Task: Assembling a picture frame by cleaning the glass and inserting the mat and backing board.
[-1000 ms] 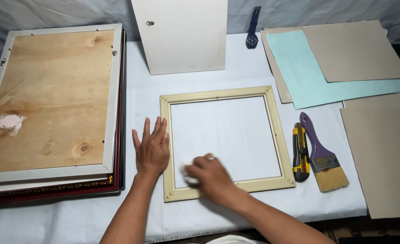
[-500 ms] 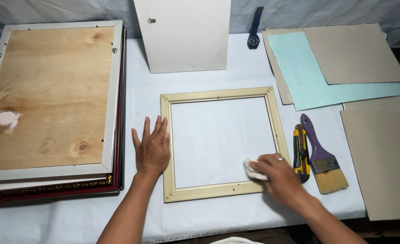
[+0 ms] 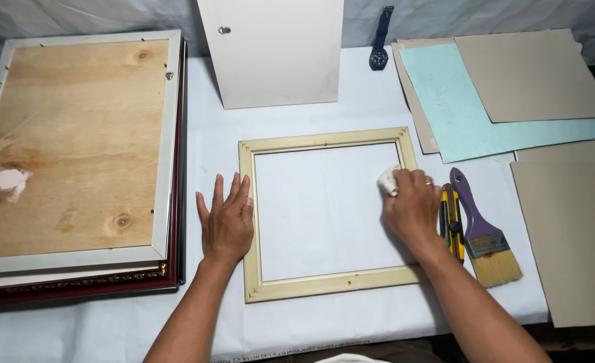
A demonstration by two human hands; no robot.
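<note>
Since half a second ago the right hand (image 3: 413, 205) has slid from the lower right corner of the wooden frame (image 3: 331, 214) up along its right rail, and a second back it was down at the bottom left. So the wiping has gone along the bottom and is now climbing the right side, which suggests about half the frame has been covered.

That hand's fingers are curled tight around a small white cloth (image 3: 387, 181), pressing it onto the right rail near the upper corner. The left hand (image 3: 227, 218) hasn't budged: fingers spread flat, palm down, holding nothing, with the fingertips against the frame's left rail to pin it.

The frame lies flat on the white table cover (image 3: 203, 148). Just right of it, touching the wiping hand's side, sit a yellow utility knife (image 3: 451, 218) and a purple-handled brush (image 3: 482, 232). Further right are grey and pale blue card sheets (image 3: 486, 94). Left of the frame is a stack of bigger frames with a plywood back (image 3: 75, 144) on top, and behind it stands a white panel (image 3: 274, 50) with a wristwatch (image 3: 379, 40) beside it.
</note>
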